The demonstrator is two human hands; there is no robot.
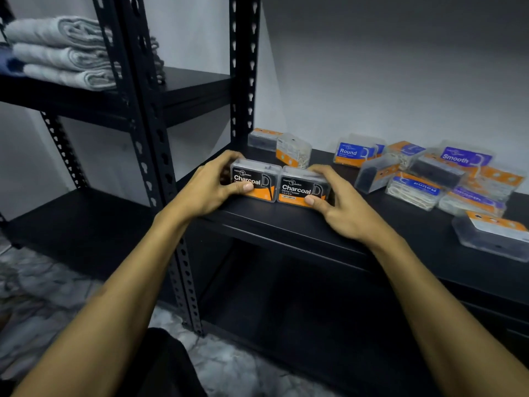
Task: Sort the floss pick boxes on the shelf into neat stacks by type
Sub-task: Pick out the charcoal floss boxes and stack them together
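Near the shelf (286, 222) front edge, your left hand (211, 184) and right hand (340, 204) each grip one Charcoal box (253, 180), (300, 187), side by side; press them flush before stacking, leaving the mixed pile (429, 173) right.

A: What is held at the near left of the black shelf (300, 222)?

B: Two Charcoal boxes are held side by side, touching. The left Charcoal box (254, 180) is gripped by the left hand (210, 186), thumb laid on its front label. The right Charcoal box (302, 187) is gripped by the right hand (342, 204), thumb pressed on its lower front edge.

A: And what is seen farther along?

B: Two clear boxes (282, 146) are set behind the pair. A Round box (353, 151) and a Smooth box (465, 157) are seen in a loose jumble at the far right. Folded towels (60, 51) are stacked on the upper left rack
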